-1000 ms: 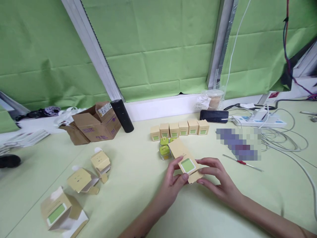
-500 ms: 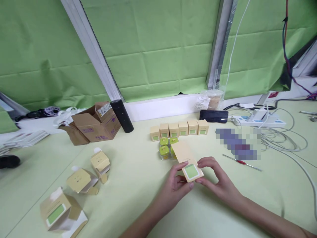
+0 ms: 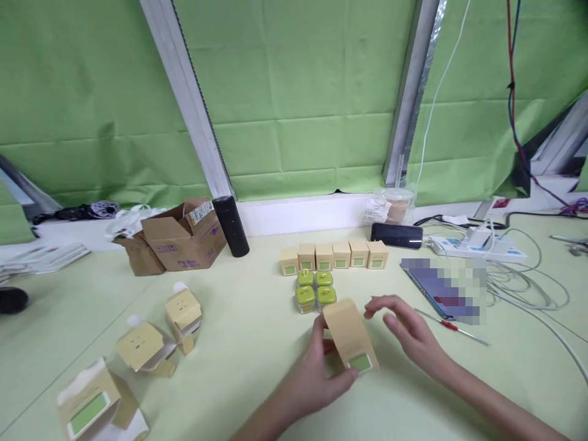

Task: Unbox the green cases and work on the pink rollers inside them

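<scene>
My left hand [image 3: 316,370] grips a tan carton [image 3: 351,334] with a green label, thumb near its lower edge and fingers behind its left side. The carton is tilted above the table. Just right of it, my right hand [image 3: 408,327] is apart from the carton, fingers spread and holding nothing. Beyond the carton stand several small clear jars [image 3: 305,295] with green lids. Behind them is a row of several small tan boxes [image 3: 324,257] with green labels.
On the left lie opened cartons [image 3: 142,346], [image 3: 184,312] and a larger labelled carton [image 3: 92,404]. A cardboard box [image 3: 184,245] and black bottle [image 3: 231,226] stand behind. At right are a phone [image 3: 396,235], power strip [image 3: 480,248], cables and red-handled tool [image 3: 449,326].
My right hand has let go of the carton and moved a little away to the right. The carton is now more upright in my left hand. The camera view has shifted slightly.
</scene>
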Demonstrator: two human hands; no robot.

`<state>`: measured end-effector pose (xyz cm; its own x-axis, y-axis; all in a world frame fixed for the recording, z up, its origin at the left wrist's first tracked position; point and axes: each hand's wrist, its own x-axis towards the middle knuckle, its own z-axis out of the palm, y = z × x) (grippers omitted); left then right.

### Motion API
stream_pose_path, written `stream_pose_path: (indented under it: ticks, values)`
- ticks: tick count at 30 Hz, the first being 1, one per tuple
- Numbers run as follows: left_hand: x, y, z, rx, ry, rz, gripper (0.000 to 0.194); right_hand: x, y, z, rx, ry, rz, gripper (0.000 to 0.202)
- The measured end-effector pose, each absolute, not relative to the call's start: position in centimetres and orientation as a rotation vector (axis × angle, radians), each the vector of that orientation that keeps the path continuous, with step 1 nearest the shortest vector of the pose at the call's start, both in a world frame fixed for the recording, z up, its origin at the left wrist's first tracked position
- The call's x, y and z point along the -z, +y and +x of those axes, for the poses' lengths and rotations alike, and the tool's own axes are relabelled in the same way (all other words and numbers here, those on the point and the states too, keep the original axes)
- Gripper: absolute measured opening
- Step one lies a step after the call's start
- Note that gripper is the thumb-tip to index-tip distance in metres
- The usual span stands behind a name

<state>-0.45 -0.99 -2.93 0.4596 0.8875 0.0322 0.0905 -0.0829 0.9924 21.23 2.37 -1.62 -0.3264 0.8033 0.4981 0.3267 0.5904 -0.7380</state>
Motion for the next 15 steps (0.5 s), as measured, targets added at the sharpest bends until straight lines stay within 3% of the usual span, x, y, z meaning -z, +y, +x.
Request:
stream_pose_path:
  ticks: [3,7,15]
  values:
    - [2.9,-1.4,-0.7,-0.702,0.999,1.754,0.071,-0.2,5.1,20.1,-0.526,-1.930,-1.113,0.024]
    - [3.4,-1.8,-0.7,-0.563,1.015,1.946,0.060,-0.6,8.3,17.4,-0.475,-2.107,-1.079,0.024]
    - [3.7,-1.7,-0.7,-0.524,1.009,1.997,0.062,-0.3,7.2,16.6,-0.548,-2.071,-1.051,0.025]
